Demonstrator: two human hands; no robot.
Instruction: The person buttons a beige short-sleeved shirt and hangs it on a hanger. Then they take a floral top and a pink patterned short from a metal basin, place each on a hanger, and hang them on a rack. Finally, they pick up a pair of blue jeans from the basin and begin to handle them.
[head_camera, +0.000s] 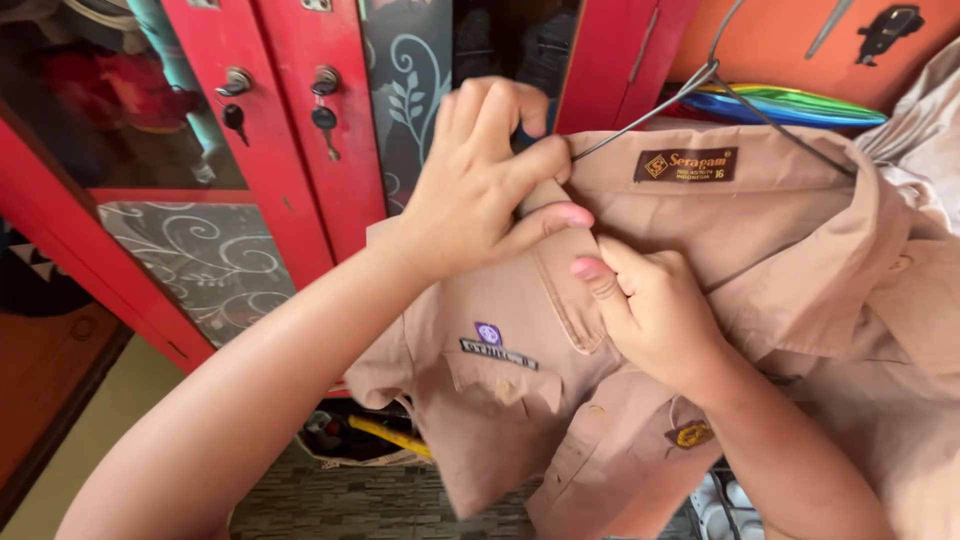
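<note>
Pinching the collar of the tan uniform shirt with left hand clenched up by the wire hanger, right hand gripping the front placket, best kept taut, red cabinet behind.

you are working in soft, even daylight that falls from the upper right; the light brown cotton shirt is brightly and flatly lit. your left hand and right hand look warm and sharp, with faint shadows under the fingers. the glossy red cabinet doors carry mild sheen, no hard glare. the dark lower left corner is dim, and the edges bend slightly.
</note>
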